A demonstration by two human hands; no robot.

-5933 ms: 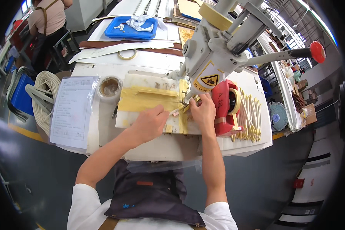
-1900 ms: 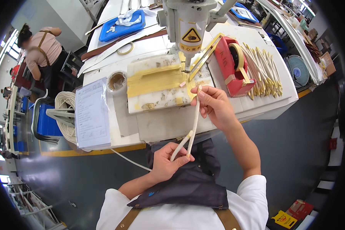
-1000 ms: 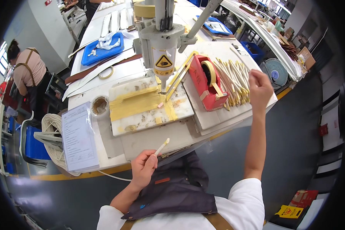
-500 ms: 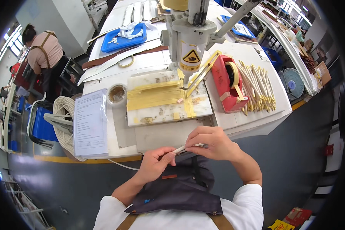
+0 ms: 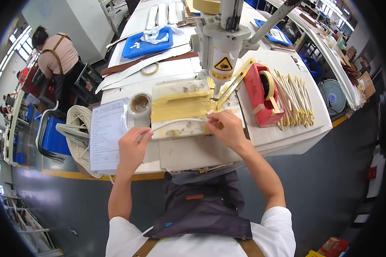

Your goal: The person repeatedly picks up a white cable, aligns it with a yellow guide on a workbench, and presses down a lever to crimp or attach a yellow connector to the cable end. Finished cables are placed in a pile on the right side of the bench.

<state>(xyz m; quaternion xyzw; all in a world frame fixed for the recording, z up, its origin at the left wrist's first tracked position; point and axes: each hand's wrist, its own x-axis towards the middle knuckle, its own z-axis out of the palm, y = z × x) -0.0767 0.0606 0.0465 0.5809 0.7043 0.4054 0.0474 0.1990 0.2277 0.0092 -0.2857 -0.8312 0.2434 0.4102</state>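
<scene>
A white cord [image 5: 176,122] stretches in a shallow upward bow between my two hands, over the near part of a pale block [image 5: 188,129] partly covered with yellow tape. My left hand [image 5: 133,147] pinches it left of the block, beside a sheet in a plastic sleeve [image 5: 109,135]. Its other end is in the closed fingers of my right hand [image 5: 228,128], over the block's near right part. Just beyond that hand, the narrow tip of a grey press [image 5: 217,92] points down at the block.
Right of the block stand a red tape dispenser [image 5: 261,96] and a bundle of cord pieces [image 5: 294,98] with yellow ends. A round container [image 5: 139,104] sits left of it. A cord coil [image 5: 78,124] lies by the table's left edge. Another person [image 5: 58,55] works far left.
Both hands have moved up and apart, from in front of the table to over its near side. The cord now spans openly between them. The head view has shifted slightly.
</scene>
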